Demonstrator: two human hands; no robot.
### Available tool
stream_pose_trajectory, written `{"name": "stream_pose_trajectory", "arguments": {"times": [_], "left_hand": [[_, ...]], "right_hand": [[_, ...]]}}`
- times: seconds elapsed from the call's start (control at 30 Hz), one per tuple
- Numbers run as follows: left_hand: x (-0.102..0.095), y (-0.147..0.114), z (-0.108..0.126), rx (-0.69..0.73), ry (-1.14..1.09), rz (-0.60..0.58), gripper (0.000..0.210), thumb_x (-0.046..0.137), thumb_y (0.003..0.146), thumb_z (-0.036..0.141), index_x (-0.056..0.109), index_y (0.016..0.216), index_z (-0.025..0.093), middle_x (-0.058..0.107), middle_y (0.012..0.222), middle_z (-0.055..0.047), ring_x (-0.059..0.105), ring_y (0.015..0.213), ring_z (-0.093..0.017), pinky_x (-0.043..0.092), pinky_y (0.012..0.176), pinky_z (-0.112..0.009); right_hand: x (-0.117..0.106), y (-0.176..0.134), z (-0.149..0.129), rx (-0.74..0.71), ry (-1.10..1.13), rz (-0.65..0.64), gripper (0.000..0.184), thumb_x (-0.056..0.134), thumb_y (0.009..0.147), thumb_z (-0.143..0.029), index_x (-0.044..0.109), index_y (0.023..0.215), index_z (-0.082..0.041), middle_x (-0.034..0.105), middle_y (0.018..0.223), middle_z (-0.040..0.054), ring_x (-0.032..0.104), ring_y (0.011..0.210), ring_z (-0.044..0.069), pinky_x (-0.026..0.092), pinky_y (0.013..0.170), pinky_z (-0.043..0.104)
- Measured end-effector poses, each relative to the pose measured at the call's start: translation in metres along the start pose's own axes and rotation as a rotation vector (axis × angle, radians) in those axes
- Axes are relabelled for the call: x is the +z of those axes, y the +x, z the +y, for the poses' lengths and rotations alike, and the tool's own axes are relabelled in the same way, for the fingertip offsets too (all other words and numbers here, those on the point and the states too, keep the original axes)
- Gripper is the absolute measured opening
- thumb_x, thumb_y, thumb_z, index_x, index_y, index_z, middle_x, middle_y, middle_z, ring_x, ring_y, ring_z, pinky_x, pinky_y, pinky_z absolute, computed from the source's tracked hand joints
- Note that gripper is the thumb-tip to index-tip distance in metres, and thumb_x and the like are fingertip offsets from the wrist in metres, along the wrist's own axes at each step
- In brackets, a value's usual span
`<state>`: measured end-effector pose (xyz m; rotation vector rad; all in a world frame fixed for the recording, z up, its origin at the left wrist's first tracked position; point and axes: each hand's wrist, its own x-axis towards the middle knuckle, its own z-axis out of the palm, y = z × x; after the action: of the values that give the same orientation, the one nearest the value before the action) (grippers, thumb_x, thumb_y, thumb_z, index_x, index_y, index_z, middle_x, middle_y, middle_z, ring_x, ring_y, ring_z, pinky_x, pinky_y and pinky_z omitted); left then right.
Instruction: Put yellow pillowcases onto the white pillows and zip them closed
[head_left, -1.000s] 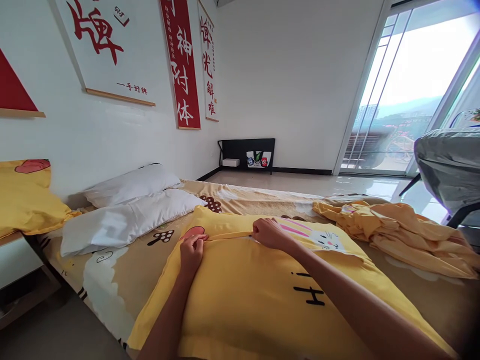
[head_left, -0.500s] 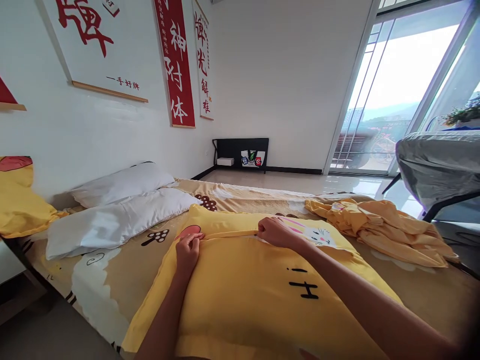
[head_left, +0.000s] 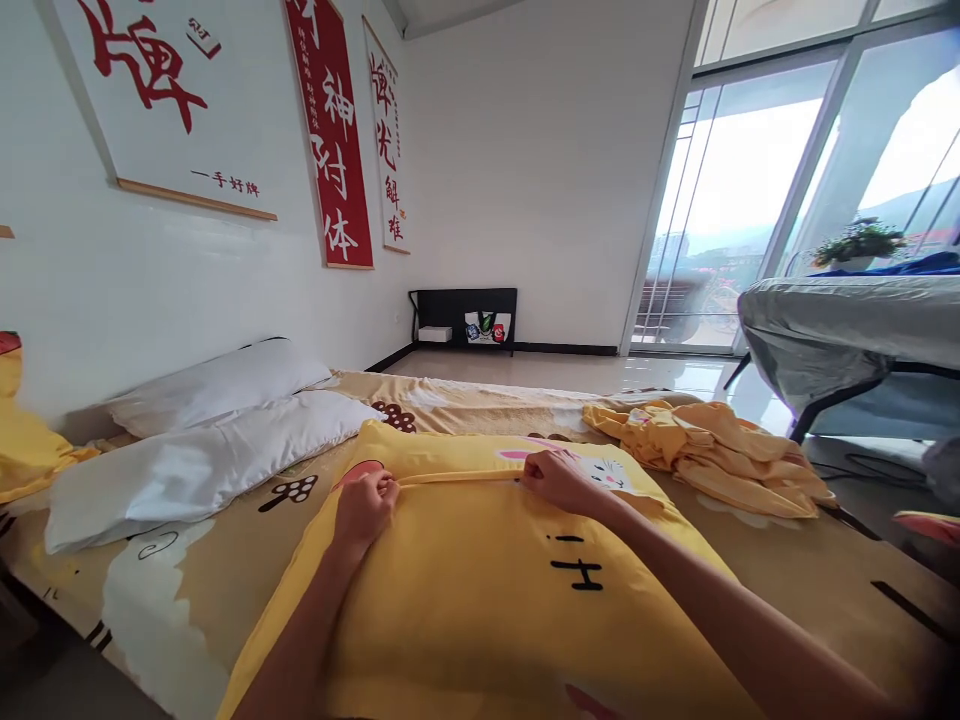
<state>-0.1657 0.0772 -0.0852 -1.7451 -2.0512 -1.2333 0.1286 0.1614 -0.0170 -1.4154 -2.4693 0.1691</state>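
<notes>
A plump yellow pillowcase (head_left: pixel 465 580) with "Hi" lettering and a rabbit face lies on the bed in front of me. Across its upper part runs a folded fabric edge, held at two places. My left hand (head_left: pixel 366 508) is closed on that edge near a red printed patch at the left. Farther right, my right hand (head_left: pixel 555 480) grips the same edge beside the rabbit print, its fingers curled. Between the two hands the edge is stretched fairly straight. What fills the pillowcase is hidden.
Two white pillows (head_left: pixel 202 455) lie at the left of the patterned bed sheet (head_left: pixel 172 600). Crumpled yellow cloth (head_left: pixel 720 450) rests at the right. Beyond the bed stand a plastic-covered piece of furniture (head_left: pixel 847 320) and a low black rack (head_left: pixel 465 305).
The view has turned slightly right. Both hands still hold the pillowcase edge; my left-hand fingers are curled more tightly.
</notes>
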Motion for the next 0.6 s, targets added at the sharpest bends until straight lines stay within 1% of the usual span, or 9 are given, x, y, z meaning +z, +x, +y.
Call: {"name": "stream_pose_trajectory", "arguments": {"times": [0.07,0.13,0.2,0.23,0.3,0.33,0.4,0.5,0.6], "left_hand": [[0.000,0.003,0.033,0.079,0.064,-0.075,0.023,0.053,0.072,0.027,0.071,0.084,0.018,0.072,0.074,-0.011,0.067,0.078,-0.028,0.050,0.076,-0.038],[0.006,0.005,0.073,0.208,0.091,-0.162,0.029,0.055,0.072,0.024,0.070,0.096,0.018,0.072,0.090,-0.014,0.064,0.092,-0.030,0.047,0.085,-0.040],[0.019,0.008,0.113,0.358,0.087,-0.266,0.035,0.056,0.072,0.020,0.067,0.106,0.019,0.069,0.107,-0.013,0.061,0.103,-0.028,0.045,0.091,-0.038],[0.026,0.011,0.130,0.423,0.083,-0.317,0.038,0.055,0.072,0.017,0.066,0.108,0.021,0.068,0.111,-0.011,0.061,0.105,-0.027,0.045,0.091,-0.036],[0.042,0.019,0.155,0.508,0.082,-0.402,0.040,0.052,0.074,0.013,0.065,0.110,0.023,0.069,0.111,-0.009,0.062,0.103,-0.024,0.046,0.088,-0.033],[0.049,0.022,0.163,0.528,0.087,-0.433,0.039,0.050,0.076,0.011,0.065,0.109,0.023,0.070,0.108,-0.009,0.063,0.099,-0.024,0.047,0.084,-0.031],[0.060,0.029,0.170,0.533,0.107,-0.468,0.034,0.045,0.080,0.010,0.067,0.103,0.022,0.071,0.100,-0.010,0.065,0.091,-0.023,0.047,0.076,-0.030],[0.068,0.032,0.166,0.499,0.144,-0.475,0.025,0.043,0.084,0.013,0.067,0.090,0.019,0.071,0.091,-0.011,0.066,0.085,-0.023,0.045,0.070,-0.029],[0.070,0.030,0.158,0.450,0.178,-0.466,0.022,0.042,0.089,0.020,0.064,0.088,0.020,0.070,0.091,-0.009,0.066,0.085,-0.022,0.045,0.070,-0.028]], "right_hand": [[0.000,-0.002,0.001,0.001,0.003,0.011,0.016,0.051,0.076,-0.014,0.060,0.064,-0.017,0.059,0.064,0.0002,0.044,0.061,0.011,0.026,0.058,0.023],[-0.002,-0.003,0.000,0.004,0.004,0.019,0.016,0.051,0.076,-0.014,0.062,0.065,-0.017,0.061,0.065,0.0006,0.046,0.062,0.012,0.027,0.058,0.023],[-0.004,-0.005,0.000,0.008,0.001,0.023,0.015,0.052,0.076,-0.015,0.063,0.066,-0.017,0.063,0.067,0.0012,0.049,0.063,0.012,0.028,0.060,0.023],[-0.006,-0.006,0.000,0.010,-0.001,0.024,0.015,0.052,0.076,-0.015,0.064,0.067,-0.017,0.064,0.068,0.0016,0.050,0.064,0.012,0.029,0.061,0.023],[-0.008,-0.010,0.002,0.013,-0.009,0.023,0.015,0.053,0.077,-0.016,0.065,0.068,-0.017,0.066,0.071,0.0025,0.054,0.067,0.013,0.030,0.063,0.024],[-0.009,-0.012,0.003,0.015,-0.014,0.023,0.016,0.053,0.077,-0.016,0.066,0.069,-0.018,0.067,0.072,0.0028,0.055,0.069,0.014,0.031,0.065,0.024],[-0.011,-0.016,0.008,0.020,-0.024,0.022,0.015,0.053,0.077,-0.016,0.067,0.070,-0.019,0.069,0.076,0.0030,0.058,0.073,0.015,0.033,0.070,0.025],[-0.011,-0.019,0.017,0.037,-0.033,0.023,0.016,0.053,0.076,-0.014,0.067,0.071,-0.019,0.070,0.078,0.0032,0.059,0.076,0.016,0.033,0.076,0.026],[-0.011,-0.021,0.029,0.051,-0.035,0.022,0.016,0.054,0.076,-0.014,0.066,0.069,-0.019,0.070,0.076,0.0029,0.059,0.074,0.015,0.033,0.077,0.027]]}}
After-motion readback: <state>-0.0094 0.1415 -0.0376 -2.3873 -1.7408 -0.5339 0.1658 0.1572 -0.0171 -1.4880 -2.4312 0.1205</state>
